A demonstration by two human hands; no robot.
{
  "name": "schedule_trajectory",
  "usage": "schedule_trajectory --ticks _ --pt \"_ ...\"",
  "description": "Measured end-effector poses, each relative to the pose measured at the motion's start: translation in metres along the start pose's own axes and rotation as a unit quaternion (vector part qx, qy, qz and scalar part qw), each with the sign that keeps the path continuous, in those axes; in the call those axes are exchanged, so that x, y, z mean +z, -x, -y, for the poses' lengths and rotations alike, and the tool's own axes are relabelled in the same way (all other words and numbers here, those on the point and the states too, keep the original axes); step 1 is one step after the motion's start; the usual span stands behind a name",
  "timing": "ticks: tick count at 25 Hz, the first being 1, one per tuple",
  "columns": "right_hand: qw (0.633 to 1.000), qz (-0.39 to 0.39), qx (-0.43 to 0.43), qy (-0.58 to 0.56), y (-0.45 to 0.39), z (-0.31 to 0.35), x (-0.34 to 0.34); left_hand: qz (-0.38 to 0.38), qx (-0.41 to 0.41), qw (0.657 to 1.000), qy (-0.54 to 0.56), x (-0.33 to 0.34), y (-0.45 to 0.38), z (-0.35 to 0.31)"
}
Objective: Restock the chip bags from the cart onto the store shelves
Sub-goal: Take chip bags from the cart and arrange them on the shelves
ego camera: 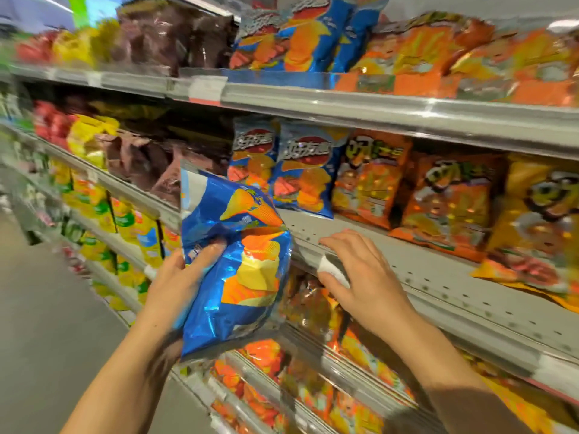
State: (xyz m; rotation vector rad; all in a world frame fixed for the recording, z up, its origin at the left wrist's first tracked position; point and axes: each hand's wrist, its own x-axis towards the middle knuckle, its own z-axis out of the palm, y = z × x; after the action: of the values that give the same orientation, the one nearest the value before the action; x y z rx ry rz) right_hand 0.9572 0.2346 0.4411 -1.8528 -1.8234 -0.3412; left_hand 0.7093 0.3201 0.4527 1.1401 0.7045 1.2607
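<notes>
Left hand grips blue chip bag, fingers curled round it; right hand fingers relaxed on shelf edge. Risk: slick bag slips from one-handed hold.

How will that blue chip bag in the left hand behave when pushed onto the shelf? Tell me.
The blue chip bag looks puffy and creased, so probably light and crushable. Its glossy film may slip in the left hand.

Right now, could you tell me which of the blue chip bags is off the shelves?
The blue bag gripped in the left hand; the other blue bags stand on shelves.
</notes>
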Motion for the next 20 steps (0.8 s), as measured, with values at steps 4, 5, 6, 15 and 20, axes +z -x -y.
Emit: schedule_trajectory --ticks 4,5,6,15,20 --pt "1.000 0.005 0.008 0.017 -0.057 0.016 0.038 -0.058 0.018 0.998 0.007 -0.054 -0.060 -0.003" --pt "1.000 0.003 0.011 0.024 -0.070 0.021 0.047 -0.056 0.020 0.998 0.004 -0.064 -0.075 -0.003" --pt "0.999 0.001 0.014 0.029 -0.081 0.026 0.055 -0.050 0.020 0.999 0.002 -0.069 -0.088 -0.004" --pt "0.990 -0.047 0.122 0.049 -0.124 0.053 0.081 0.033 0.178 0.982 -0.053 -0.063 -0.211 -0.038" --pt "0.976 -0.050 0.211 0.018 -0.124 0.056 0.083 0.040 0.345 0.867 -0.356 0.001 -0.252 -0.029"
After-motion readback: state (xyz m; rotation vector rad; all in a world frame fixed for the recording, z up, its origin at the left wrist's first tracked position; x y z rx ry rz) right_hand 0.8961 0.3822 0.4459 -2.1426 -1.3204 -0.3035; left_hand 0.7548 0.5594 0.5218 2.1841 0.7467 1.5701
